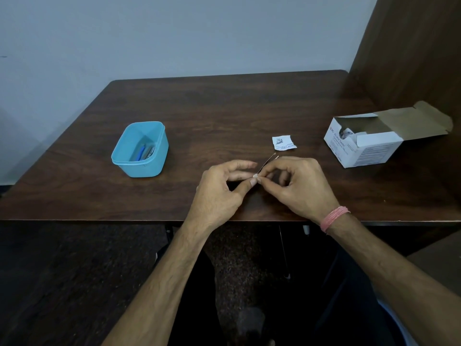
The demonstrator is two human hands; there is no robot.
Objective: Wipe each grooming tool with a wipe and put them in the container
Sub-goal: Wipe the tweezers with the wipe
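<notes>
Forearms: both bare, nearest the camera, reaching from the lower edge up over the table's near edge; a pink thread band [334,218] circles the right wrist.
Table [224,108]: dark wood-grain top set against a pale wall; a brown panel stands at its right.
Swab box [361,146]: white carton at the right of the table, end flap open, white packets visible inside.
Container [139,149]: light blue plastic tub, no lid, at the left of the table, well apart from the hands; blue-handled and metal tools lie inside, their type not legible.
Left hand [219,188]: thumb and forefinger curled, pinching a small white wipe [255,175]; remaining fingers extended forward.
Right hand [296,181]: fingers curled, thumb and forefinger pinching the grooming tool [268,161] just beside the wipe.
Grooming tool: thin metal rod, tilted, far tip pointing up and right above the tabletop; near end meets the wipe between the two hands.
Torn wrapper [283,142]: white printed sachet lying flat, just beyond the hands.
</notes>
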